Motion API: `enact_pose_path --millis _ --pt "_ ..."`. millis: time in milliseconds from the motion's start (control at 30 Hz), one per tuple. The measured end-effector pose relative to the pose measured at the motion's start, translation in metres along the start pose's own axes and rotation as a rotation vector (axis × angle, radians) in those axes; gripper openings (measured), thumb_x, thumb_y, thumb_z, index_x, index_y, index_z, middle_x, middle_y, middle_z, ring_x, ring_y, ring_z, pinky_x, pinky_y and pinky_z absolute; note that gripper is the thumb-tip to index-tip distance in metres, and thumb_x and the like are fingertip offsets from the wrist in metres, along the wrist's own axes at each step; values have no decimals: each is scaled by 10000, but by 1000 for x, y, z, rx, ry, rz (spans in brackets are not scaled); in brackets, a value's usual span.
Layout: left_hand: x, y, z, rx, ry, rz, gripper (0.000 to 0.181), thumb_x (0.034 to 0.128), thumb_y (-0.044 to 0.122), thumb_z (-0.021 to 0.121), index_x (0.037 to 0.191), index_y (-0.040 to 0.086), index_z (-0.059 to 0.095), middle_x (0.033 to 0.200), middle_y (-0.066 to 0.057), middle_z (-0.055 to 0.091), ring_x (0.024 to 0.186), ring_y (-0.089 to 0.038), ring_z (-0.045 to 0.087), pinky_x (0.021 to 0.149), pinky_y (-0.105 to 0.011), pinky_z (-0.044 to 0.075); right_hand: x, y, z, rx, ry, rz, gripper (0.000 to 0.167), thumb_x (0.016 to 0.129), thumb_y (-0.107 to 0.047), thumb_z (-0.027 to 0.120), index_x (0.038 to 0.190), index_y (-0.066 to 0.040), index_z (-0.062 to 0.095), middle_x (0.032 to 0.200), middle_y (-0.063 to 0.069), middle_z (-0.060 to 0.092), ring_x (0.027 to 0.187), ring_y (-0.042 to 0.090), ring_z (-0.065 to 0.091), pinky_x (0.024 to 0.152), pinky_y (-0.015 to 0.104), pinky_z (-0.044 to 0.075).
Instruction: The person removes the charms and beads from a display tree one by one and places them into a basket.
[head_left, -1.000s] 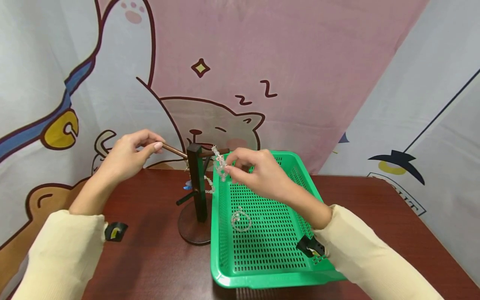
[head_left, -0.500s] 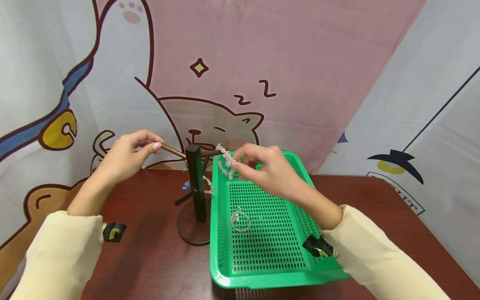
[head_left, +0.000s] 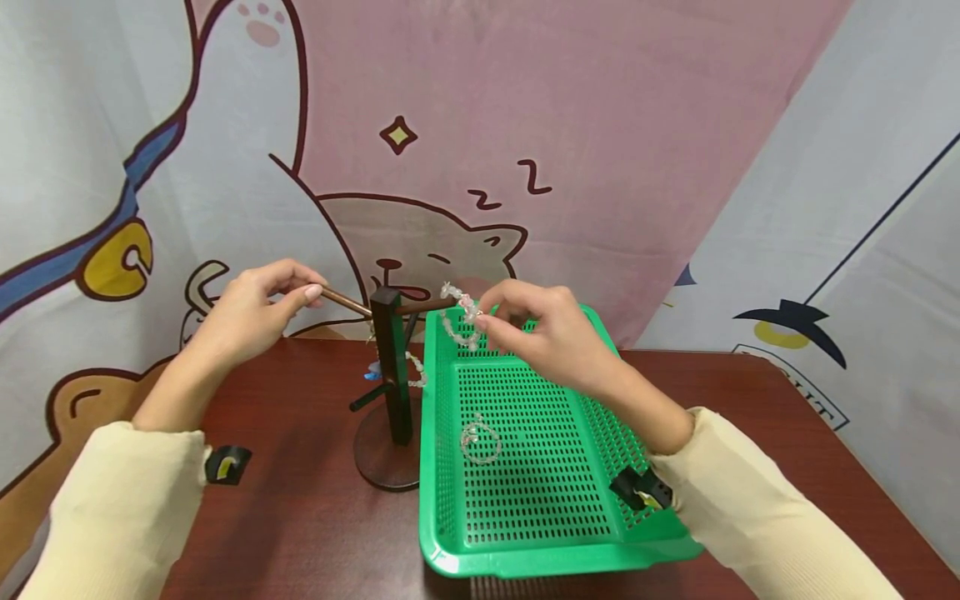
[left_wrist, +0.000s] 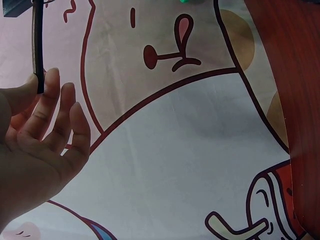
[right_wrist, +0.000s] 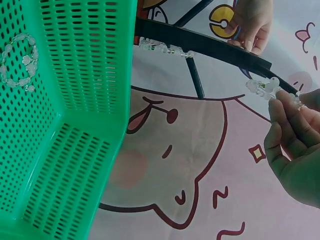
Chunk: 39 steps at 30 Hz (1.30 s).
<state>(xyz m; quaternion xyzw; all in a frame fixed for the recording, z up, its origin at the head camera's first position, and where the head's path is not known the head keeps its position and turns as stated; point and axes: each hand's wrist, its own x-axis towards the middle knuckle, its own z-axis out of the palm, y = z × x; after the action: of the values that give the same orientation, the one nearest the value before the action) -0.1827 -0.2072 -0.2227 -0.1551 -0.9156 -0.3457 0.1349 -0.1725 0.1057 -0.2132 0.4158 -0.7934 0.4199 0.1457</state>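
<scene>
My left hand [head_left: 262, 308] pinches the end of the upper left peg [head_left: 347, 302] of a dark wooden stand [head_left: 392, 367]; the left wrist view shows thumb and fingertips on it. At the opposite upper peg [head_left: 427, 306], my right hand [head_left: 536, 333] pinches a clear beaded bracelet [head_left: 459, 340] with a touch of pink between thumb and index finger. The loop hangs at that peg's tip; I cannot tell whether the tip is still inside it. Another clear beaded bracelet [head_left: 482, 443] lies in the green basket [head_left: 555, 560].
Lower on the stand hangs another pale beaded bracelet [head_left: 416, 371], with a blue piece [head_left: 372, 372] showing beside the post. A short lower peg [head_left: 371, 397] points left. The basket stands against the stand's right side on a reddish-brown table [head_left: 300, 517]. A cartoon-printed cloth [head_left: 637, 167] rises behind.
My right hand has drawn the bracelet rightward, away from the stand's post toward and past the peg's tip, and its loop has spread wider. The left hand keeps its hold on the left peg.
</scene>
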Motion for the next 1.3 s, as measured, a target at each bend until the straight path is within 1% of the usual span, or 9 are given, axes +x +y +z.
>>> enact_pose_path --millis 200,333,500,600,800,1033,1167,1300 --pt "-1 0 0 14 10 11 255 958 250 482 1060 54 609 942 -145 628 826 -240 530 671 -385 379 -1 6 -1 -9 -5 43 55 852 -38 612 837 -89 622 579 -83 565 522 86 514 443 253 328" --pt "-1 -1 0 11 5 10 261 959 254 477 1067 54 606 951 -147 624 832 -240 525 670 -387 376 -4 11 0 -16 -26 83 39 860 -55 611 840 -84 626 575 -81 564 528 82 524 434 253 321" --pt "-1 0 -1 2 5 10 259 959 249 479 1064 51 608 946 -144 625 830 -237 523 674 -383 375 -9 25 5 -17 -43 122 29 868 -77 610 843 -72 625 578 -70 568 537 106 536 452 250 343" --pt "0 -1 -1 -4 1 5 264 959 255 478 1071 53 606 951 -146 623 832 -238 521 668 -380 373 -14 37 10 -3 -56 135 30 863 -60 609 839 -69 624 580 -68 569 529 116 532 460 247 340" --pt "0 -1 -1 -8 -3 -5 273 961 262 472 1083 53 600 962 -155 626 846 -241 526 670 -383 370 -23 56 19 27 -114 204 49 872 -60 600 848 -94 627 586 -19 575 515 109 521 470 250 358" --pt "1 -1 -1 -7 -7 -14 281 962 270 466 1089 56 596 969 -153 628 850 -242 530 663 -378 369 -35 80 29 46 -179 278 41 884 -85 595 885 -58 627 586 51 564 507 122 511 470 258 377" --pt "1 -1 0 -12 -3 -7 275 961 263 472 1085 53 597 957 -151 630 854 -244 533 673 -383 366 -41 90 35 58 -222 318 61 894 -94 584 905 -48 622 607 36 572 536 148 538 490 267 399" --pt "1 -1 0 -16 0 -1 268 959 259 477 1078 53 600 947 -149 633 853 -244 533 675 -385 361 -46 96 38 75 -259 339 66 898 -93 578 911 -48 623 610 29 580 542 182 539 485 257 376"
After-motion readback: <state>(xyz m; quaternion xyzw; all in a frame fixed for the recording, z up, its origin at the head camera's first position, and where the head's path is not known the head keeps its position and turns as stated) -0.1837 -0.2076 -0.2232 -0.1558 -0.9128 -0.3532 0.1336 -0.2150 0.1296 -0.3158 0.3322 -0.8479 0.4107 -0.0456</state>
